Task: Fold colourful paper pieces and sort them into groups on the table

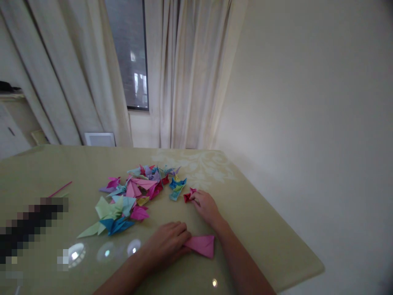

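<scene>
My left hand [172,237] lies low over the table with its fingers closed on one end of a pink folded paper [202,245], whose wider end sticks out to the right. Farther forward, my right hand [206,205] pinches a small red origami piece [187,198] at the tabletop. Just left of it sits a blue and green origami piece [177,188]. A heap of folded paper pieces in several colours spreads to the left, among them a pale green one [107,209], a blue one [116,225] and a magenta one [140,213].
The pale green table [258,229] has its right edge beside my right forearm, near the wall. A thin pink stick [63,188] lies at the left, near a blurred-out dark area. Curtains [196,82] and a window [132,61] stand behind the table.
</scene>
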{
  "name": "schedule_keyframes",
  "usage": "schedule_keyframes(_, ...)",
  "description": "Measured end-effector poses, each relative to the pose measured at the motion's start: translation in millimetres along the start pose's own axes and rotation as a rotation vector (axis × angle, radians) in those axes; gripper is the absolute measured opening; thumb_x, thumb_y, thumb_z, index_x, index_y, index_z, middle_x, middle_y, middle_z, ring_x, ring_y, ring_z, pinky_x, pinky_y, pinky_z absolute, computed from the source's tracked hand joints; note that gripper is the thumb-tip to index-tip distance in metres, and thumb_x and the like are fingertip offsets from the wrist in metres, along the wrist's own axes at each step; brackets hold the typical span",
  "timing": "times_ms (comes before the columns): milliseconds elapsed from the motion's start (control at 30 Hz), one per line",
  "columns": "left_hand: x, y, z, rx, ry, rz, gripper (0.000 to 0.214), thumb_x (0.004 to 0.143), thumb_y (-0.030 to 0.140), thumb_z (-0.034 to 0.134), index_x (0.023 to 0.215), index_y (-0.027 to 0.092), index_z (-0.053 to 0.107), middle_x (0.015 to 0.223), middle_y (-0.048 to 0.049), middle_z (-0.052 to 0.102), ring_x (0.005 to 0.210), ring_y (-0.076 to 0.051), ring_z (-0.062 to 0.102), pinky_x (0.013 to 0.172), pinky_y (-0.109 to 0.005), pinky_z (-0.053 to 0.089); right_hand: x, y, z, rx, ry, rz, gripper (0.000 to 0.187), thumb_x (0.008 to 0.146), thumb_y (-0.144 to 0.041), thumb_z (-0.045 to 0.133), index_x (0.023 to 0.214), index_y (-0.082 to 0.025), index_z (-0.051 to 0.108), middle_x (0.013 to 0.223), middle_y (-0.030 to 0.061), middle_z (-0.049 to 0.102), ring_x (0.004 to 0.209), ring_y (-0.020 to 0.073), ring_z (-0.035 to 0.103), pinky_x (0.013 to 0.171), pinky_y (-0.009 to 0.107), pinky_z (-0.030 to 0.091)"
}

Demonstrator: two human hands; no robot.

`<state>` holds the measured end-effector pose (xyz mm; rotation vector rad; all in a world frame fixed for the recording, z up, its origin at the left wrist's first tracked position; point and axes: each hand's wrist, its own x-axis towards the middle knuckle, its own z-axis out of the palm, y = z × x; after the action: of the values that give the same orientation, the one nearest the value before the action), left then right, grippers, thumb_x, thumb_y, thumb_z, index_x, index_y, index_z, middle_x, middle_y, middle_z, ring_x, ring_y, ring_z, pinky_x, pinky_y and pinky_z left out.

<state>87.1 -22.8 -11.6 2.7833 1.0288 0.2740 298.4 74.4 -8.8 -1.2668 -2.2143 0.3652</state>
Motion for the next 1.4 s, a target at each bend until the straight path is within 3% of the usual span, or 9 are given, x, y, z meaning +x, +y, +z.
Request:
schedule_keyframes(267,-5.3,14.0,-24.3,-0.355,-0.138,-0.108,0.025,0.077,0.033,0.081,0.096,0.023,0.067,0.094,0.0008,0.067,0.084,-0.018,0.062,0.072,-0.026,0.043,-11.9,2.9,-16.4,0.321,-0.125,-0.033,0.012,0.08,-0.014,0.073,0.083,-0.022,0.08,0.071,-0.0016,0.07,0.059,0.0129,0.054,0.056,0.022,0.037)
schedule_keyframes(367,-9.0,18.2,-25.8,-0.374,-0.18,-0.146,0.029,0.072,0.035,0.083,0.093,0.023,0.066,0.096,0.0003,0.067,0.086,-0.019,0.061,0.072,-0.027,0.043,-14.3,2.3,-20.3,0.38,-0.185,-0.058,0.002,0.079,-0.023,0.08,0.08,-0.024,0.081,0.069,-0.0024,0.069,0.058,0.0124,0.053,0.055,0.022,0.037)
schedule_keyframes(467,-10.3,19.1,-23.3,-0.407,-0.178,-0.148,0.042,0.07,0.043,0.086,0.102,0.024,0.066,0.101,-0.0001,0.068,0.09,-0.021,0.062,0.075,-0.028,0.044,-6.9,5.6,-16.7,0.346,-0.008,-0.024,0.014,0.086,-0.035,0.079,0.093,-0.023,0.081,0.088,0.0019,0.072,0.074,0.0158,0.06,0.068,0.026,0.047)
schedule_keyframes(567,-5.4,11.3,-20.9,-0.466,-0.059,-0.181,0.039,0.082,0.046,0.078,0.111,0.024,0.065,0.101,-0.0006,0.068,0.087,-0.02,0.062,0.076,-0.028,0.046,3.0,15.9,-6.2,0.194,0.214,0.03,0.032,0.095,-0.032,0.071,0.126,-0.023,0.074,0.126,0.0114,0.068,0.113,0.0243,0.061,0.1,0.038,0.048)
schedule_keyframes(733,22.7,-33.5,-29.3,-0.277,0.339,-0.303,0.021,0.102,0.032,0.049,0.11,0.023,0.066,0.102,-0.0057,0.067,0.089,-0.021,0.066,0.082,-0.033,0.053,9.6,29.1,14.1,-0.02,0.09,0.05,0.051,0.095,-0.018,0.068,0.145,-0.025,0.063,0.157,0.013,0.051,0.14,0.0309,0.047,0.117,0.047,0.037)
schedule_keyframes(833,47.4,-65.5,-37.8,0.025,0.407,-0.338,0.022,0.096,0.024,0.056,0.115,0.021,0.067,0.118,-0.0125,0.068,0.112,-0.029,0.065,0.098,-0.044,0.052,10.9,27.4,18.5,0.021,0.087,0.024,0.036,0.099,-0.018,0.064,0.133,-0.024,0.07,0.141,0.0116,0.065,0.129,0.0273,0.056,0.111,0.042,0.042)
schedule_keyframes(967,74.8,-91.2,-35.4,0.189,0.291,-0.453,0.036,0.091,0.024,0.065,0.127,0.023,0.066,0.132,-0.016,0.066,0.124,-0.037,0.062,0.101,-0.054,0.05,8.0,22.0,9.4,0.171,0.08,0.032,0.016,0.098,-0.024,0.069,0.112,-0.021,0.078,0.106,0.0086,0.074,0.102,0.0223,0.065,0.096,0.035,0.049)
schedule_keyframes(1267,78.4,-121.4,-46.6,-0.284,-0.053,-0.281,0.032,0.086,0.031,0.069,0.116,0.021,0.068,0.118,-0.0086,0.068,0.103,-0.025,0.07,0.094,-0.035,0.054,-3.5,21.9,-5.7,0.373,-0.07,0.117,0.018,0.097,-0.032,0.067,0.094,-0.02,0.08,0.092,0.0042,0.072,0.08,0.0165,0.065,0.073,0.026,0.048)
schedule_keyframes(1400,84.5,-123.4,-46.7,-0.174,0.117,-0.352,0.033,0.1,0.023,0.045,0.124,0.018,0.066,0.128,-0.0141,0.067,0.118,-0.028,0.064,0.106,-0.041,0.049,4.2,22.1,3.5,0.374,-0.017,0.151,0.025,0.101,-0.035,0.061,0.093,-0.018,0.077,0.086,0.0038,0.071,0.082,0.0182,0.064,0.075,0.027,0.047)
